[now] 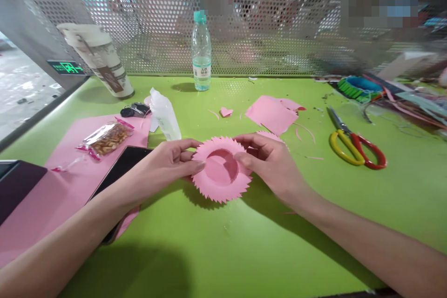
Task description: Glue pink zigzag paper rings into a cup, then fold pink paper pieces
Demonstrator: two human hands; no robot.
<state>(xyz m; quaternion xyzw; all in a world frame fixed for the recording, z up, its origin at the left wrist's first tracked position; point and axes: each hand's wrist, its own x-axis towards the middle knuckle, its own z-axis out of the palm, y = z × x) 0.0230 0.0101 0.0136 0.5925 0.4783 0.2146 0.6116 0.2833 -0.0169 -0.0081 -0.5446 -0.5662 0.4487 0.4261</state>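
A round pink paper piece point(223, 190) with a zigzag-cut rim and a recessed round middle is held up over the green table. My left hand point(174, 160) pinches its left edge, thumb on the front face. On the opposite edge, my right hand point(268, 160) grips it the same way, its thumb reaching to the inner ring. Behind the right fingers lies another zigzag-edged pink paper piece point(270, 136), partly hidden. Farther back sit a small folded pink paper heart point(226, 111) and a pink paper sheet point(272, 114) with thin offcuts.
Scissors point(358, 144) with yellow and red handles lie at right, before a pile of paper strips point(412, 98). A water bottle point(201, 56) and a tall cup point(99, 60) stand at the back. At left are a glue bottle point(165, 114), snack packet point(106, 139) and phone point(120, 167).
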